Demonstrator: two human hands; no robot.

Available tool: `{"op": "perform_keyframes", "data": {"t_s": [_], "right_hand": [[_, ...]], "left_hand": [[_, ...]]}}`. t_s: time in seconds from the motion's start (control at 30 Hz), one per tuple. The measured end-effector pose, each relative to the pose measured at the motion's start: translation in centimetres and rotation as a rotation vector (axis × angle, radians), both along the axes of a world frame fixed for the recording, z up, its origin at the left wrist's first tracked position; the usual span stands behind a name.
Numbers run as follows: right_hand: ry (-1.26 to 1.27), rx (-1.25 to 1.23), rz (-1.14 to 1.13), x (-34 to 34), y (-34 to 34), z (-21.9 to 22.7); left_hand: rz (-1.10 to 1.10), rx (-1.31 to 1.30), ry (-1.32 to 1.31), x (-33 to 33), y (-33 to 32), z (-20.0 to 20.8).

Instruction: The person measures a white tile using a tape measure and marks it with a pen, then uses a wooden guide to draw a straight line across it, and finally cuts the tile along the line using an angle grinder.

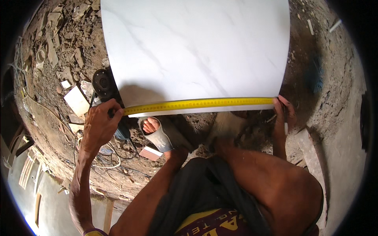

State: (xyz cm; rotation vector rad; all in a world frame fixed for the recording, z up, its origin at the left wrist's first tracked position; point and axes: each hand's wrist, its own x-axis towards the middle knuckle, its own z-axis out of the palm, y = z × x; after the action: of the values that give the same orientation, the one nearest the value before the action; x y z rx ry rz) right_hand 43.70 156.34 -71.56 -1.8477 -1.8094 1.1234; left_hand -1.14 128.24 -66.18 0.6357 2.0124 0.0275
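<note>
A yellow tape measure [197,104] is stretched across the near end of a large white marble-patterned tile [204,47]. My left hand [101,124] pinches the tape at the tile's left edge; a small dark part shows between the fingers. At the opposite edge, my right hand [284,112] holds the tape's other end with thumb and fingers against the tile's corner. A thin white stick-like piece [286,129] shows at that hand, its kind unclear. The blade lies nearly parallel to the near tile edge, with a narrow strip of tile showing below it.
Left of the tile is a black disc with holes [103,83]; a blue-green tool body [123,133] with cables lies below it. Tile offcuts [76,100] and rubble [59,35] cover the dirt. My sandalled foot [163,133] is close to the near edge. A wall [348,118] stands at right.
</note>
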Motion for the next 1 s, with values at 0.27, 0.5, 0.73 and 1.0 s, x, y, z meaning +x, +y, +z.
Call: {"op": "perform_keyframes", "data": {"t_s": [0.27, 0.5, 0.73, 1.0], "right_hand": [[0.088, -0.091, 0.007, 2.2, -1.0, -0.3], [-0.026, 0.266, 0.315, -0.4, 0.4, 0.3], [0.345, -0.227, 0.767, -9.5, -2.7, -0.9], [0.382, -0.124, 0.910, -10.3, -4.5, -4.1]], "left_hand": [[-0.176, 0.104, 0.231, 2.0, -2.3, -2.2], [-0.170, 0.030, 0.220, 2.4, -1.7, -1.6], [-0.083, -0.079, 0.116, 2.1, -1.6, -1.9], [-0.078, -0.052, 0.005, 2.3, -2.2, -4.0]]}}
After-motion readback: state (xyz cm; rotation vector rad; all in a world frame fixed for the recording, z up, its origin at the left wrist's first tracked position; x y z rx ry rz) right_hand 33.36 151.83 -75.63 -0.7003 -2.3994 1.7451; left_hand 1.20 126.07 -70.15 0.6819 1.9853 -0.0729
